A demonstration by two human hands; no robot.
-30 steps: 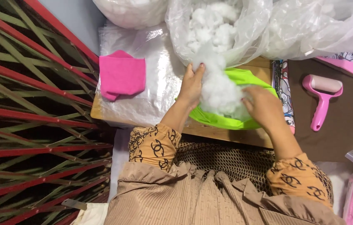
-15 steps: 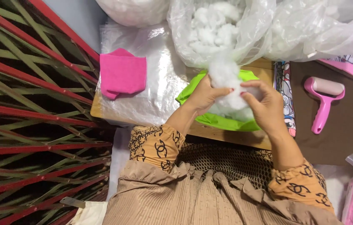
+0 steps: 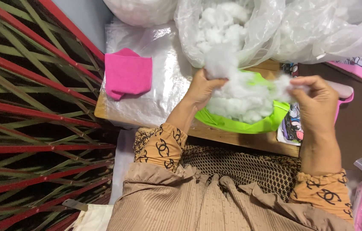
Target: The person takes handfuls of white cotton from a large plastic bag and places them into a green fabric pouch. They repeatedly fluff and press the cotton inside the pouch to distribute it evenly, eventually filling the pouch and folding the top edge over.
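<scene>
Bags: two clear plastic bags are seen beyond the hands; the bag [image 3: 232, 30] straight ahead of the left hand is open and filled with white stuffing, and a second bag [image 3: 330, 30] is bunched ahead of the right hand.
Sheet: a flat clear plastic sheet [image 3: 164, 85] is spread on the bench [image 3: 241, 139] to the left of the left hand, with one folded pink cloth [image 3: 127, 75] laid on it.
Printed card: a colourful printed piece [image 3: 292, 124] is partly seen under the right hand; its pattern cannot be made out.
Stuffing: one fluffy white clump [image 3: 241, 96] is stretched between the two hands, over a lime-green cover [image 3: 241, 124] on the bench.
Left hand: the left hand [image 3: 202, 87] is closed on the clump's left edge.
Right hand: the right hand [image 3: 315, 100] is pinched with thumb and fingers on a wisp at the clump's right end.
Count: two bags, one sheet, one pink cloth, one green cover, one held clump.
</scene>
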